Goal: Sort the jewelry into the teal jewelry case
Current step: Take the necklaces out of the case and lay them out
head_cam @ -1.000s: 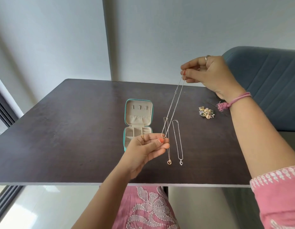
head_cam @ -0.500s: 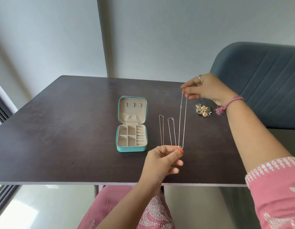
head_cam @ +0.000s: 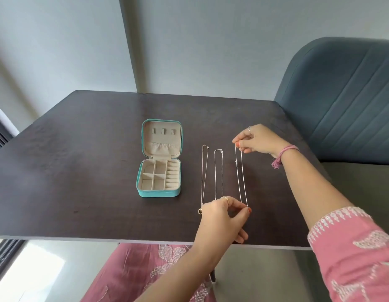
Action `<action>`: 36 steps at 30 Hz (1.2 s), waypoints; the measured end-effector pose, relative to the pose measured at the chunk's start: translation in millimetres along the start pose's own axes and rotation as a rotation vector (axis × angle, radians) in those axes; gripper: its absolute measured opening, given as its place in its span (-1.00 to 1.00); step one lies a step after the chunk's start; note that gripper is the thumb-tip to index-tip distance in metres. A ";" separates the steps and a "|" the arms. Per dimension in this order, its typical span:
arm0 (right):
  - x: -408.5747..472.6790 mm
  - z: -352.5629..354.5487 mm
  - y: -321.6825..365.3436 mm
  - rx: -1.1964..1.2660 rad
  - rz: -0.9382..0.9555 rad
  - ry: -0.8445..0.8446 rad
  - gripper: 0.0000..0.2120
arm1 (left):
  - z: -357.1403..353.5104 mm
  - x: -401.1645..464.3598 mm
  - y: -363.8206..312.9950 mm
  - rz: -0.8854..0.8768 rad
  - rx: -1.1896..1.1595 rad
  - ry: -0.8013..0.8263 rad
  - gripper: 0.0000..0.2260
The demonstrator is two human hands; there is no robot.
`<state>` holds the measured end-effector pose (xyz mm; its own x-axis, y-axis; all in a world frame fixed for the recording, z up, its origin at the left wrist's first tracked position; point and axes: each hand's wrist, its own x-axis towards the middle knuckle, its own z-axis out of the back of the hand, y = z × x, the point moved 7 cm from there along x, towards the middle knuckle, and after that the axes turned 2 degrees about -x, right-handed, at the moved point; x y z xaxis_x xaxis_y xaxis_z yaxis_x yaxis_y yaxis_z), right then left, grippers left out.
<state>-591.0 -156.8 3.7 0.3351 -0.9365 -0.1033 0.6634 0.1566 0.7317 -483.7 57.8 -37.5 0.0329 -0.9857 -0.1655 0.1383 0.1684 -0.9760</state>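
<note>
The teal jewelry case lies open on the dark table, its cream compartments showing nothing inside. To its right two thin chain necklaces lie straight: a gold one with a round pendant and a silver one. A third silver chain is stretched just over the table further right. My right hand pinches its far end and my left hand pinches its near end.
A blue-grey upholstered chair stands behind the table's right corner. The table's near edge runs just below my left hand. A pale wall rises behind the table.
Both hands lowered the pinched chain from a raised slant to flat beside the other two necklaces. The right hand came down to the table; it now covers the earring cluster.
</note>
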 end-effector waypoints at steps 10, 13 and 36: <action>11.9 -16.7 -23.1 -0.109 0.040 -0.003 -0.88 | -7.1 11.9 1.3 -0.063 0.364 -0.046 -0.87; 13.1 -17.2 -18.3 -0.147 0.065 -0.001 -0.91 | -4.7 13.7 -1.6 -0.078 0.444 -0.070 -0.87; 14.0 -19.9 -23.4 -0.149 0.085 -0.073 -0.84 | -4.4 -8.3 -9.1 -0.277 0.723 -0.091 -0.77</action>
<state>-588.5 -167.3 -28.2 0.3482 -0.9374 0.0079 0.7285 0.2759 0.6270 -489.5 64.5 -27.9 -0.0201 -0.9933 0.1137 0.7630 -0.0887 -0.6403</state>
